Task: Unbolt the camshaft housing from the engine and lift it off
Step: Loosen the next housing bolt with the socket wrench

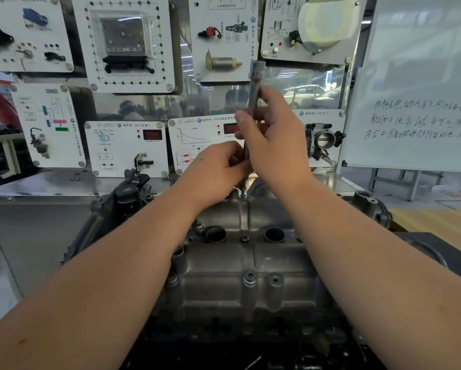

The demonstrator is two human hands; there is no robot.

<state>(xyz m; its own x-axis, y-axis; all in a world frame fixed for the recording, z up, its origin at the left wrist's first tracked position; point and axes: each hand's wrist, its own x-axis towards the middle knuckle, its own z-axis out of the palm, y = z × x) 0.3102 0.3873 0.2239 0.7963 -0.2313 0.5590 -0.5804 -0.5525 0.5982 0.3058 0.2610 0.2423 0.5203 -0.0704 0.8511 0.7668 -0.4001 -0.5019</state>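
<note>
Both hands grip extension bar (253, 113) upright | right hand (274, 140) high, left hand (218, 169) low steadying | seated on bolt (242, 194) at camshaft housing (240, 263) far edge

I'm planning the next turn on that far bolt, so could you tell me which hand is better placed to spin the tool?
Probably the right hand: it grips the long silver metal socket extension mid-shaft. The left hand pinches its lower end, steadying it.

Before you stood a display wall (186, 102) hung with white training panels (122, 44) carrying wired car parts. A whiteboard (421, 84) with handwritten lines leaned at your right, above a wooden tabletop (437, 225). A metal shelf (50, 182) ran beneath the panels.
</note>
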